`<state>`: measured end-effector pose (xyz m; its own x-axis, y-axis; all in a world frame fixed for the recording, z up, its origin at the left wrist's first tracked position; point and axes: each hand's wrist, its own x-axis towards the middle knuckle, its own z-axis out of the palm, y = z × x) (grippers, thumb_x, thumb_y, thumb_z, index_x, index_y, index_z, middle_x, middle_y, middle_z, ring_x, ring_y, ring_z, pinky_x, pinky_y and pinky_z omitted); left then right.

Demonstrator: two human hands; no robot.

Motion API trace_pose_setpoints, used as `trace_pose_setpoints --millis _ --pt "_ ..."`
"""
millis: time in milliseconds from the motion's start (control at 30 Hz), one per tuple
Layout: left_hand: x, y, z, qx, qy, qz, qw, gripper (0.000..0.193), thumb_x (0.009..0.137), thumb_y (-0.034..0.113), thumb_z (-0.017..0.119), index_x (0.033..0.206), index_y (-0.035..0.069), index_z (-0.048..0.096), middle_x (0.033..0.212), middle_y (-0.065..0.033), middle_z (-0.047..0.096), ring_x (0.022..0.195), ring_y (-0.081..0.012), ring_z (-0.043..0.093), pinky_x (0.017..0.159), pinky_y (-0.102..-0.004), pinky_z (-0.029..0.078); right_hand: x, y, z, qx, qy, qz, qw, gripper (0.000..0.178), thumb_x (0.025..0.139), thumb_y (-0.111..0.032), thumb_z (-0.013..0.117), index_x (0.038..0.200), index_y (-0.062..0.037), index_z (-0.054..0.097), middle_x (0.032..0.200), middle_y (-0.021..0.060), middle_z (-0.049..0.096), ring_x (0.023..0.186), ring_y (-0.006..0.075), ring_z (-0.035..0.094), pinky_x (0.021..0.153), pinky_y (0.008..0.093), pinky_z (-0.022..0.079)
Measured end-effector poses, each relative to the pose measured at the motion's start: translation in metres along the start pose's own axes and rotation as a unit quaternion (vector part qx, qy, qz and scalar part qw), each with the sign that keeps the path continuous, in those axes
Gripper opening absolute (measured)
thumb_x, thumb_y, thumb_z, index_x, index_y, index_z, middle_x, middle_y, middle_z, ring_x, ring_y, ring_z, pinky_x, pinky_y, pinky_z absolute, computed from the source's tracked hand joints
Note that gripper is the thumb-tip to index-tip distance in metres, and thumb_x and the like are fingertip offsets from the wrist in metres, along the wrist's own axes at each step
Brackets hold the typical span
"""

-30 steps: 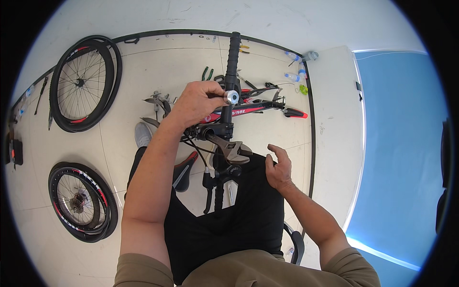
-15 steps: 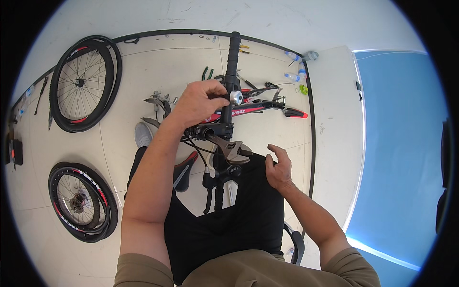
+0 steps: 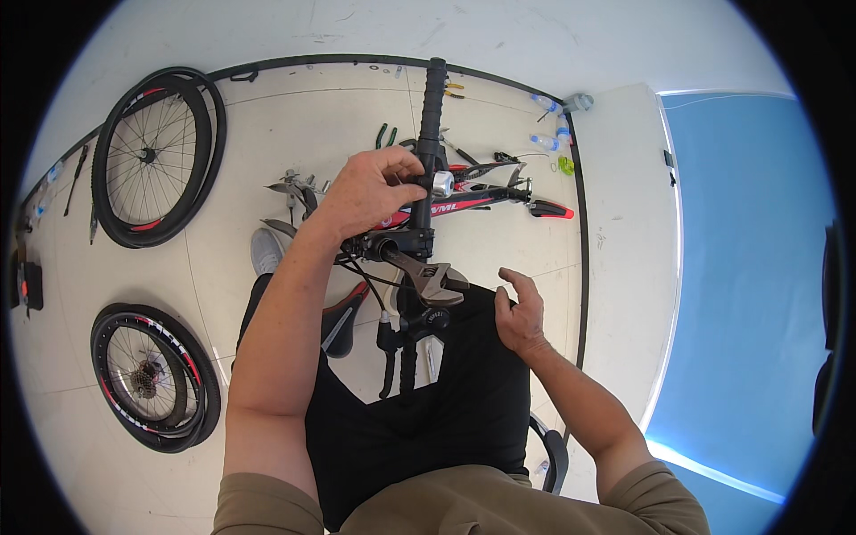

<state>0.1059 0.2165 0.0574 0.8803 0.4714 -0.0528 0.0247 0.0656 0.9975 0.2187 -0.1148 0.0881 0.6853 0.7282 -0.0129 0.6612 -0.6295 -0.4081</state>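
Observation:
A black bicycle handlebar (image 3: 430,111) stands up in front of me, with a silver bell (image 3: 442,184) on its right side. My left hand (image 3: 370,190) is closed at the bell's mount on the bar, thumb and fingers pinching from the left; the fingertips are partly hidden. Below, an adjustable wrench (image 3: 437,283) sticks out of the round opening by the stem (image 3: 415,242), jaws toward my right leg. Over my right thigh my right hand (image 3: 521,314) hovers with fingers apart, holding nothing. The red and black frame (image 3: 459,207) lies behind the bar.
Two wheels, one (image 3: 147,156) farther and one (image 3: 147,379) nearer, lie at the left. A saddle (image 3: 343,323) is between my legs. Green-handled pliers (image 3: 385,136), plastic bottles (image 3: 546,143) and a red-tipped mudguard (image 3: 551,210) lie on the floor. A white wall rises at the right.
The bell has turned slightly on the handlebar and shifted a little right, and the bar's top leans slightly left. Both hands stay almost where they were.

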Motion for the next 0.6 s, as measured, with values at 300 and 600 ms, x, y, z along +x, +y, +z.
trace_pose_setpoints --millis 300,600 --pt "-0.001 0.005 0.002 0.009 0.004 0.035 0.999 0.019 0.086 0.0 0.076 0.105 -0.001 0.077 0.09 -0.0052 0.073 0.08 -0.0105 0.066 0.077 -0.0281 0.054 0.001 -0.007 -0.002 0.013 0.001 0.021 1.0 0.031 0.091 -0.007 0.063 0.121 0.0022 0.066 0.119 0.0199 0.069 0.114 0.0334 0.066 0.102 0.0406 0.051" --pt "0.002 -0.006 0.0 -0.003 0.012 0.004 1.0 0.01 0.089 -0.002 0.073 0.098 -0.003 0.07 0.088 -0.0048 0.073 0.082 -0.0095 0.066 0.077 -0.0268 0.054 0.001 -0.007 -0.002 0.011 -0.003 0.029 1.0 0.032 0.092 -0.008 0.063 0.122 0.002 0.065 0.119 0.0197 0.069 0.114 0.0332 0.066 0.102 0.0403 0.05"
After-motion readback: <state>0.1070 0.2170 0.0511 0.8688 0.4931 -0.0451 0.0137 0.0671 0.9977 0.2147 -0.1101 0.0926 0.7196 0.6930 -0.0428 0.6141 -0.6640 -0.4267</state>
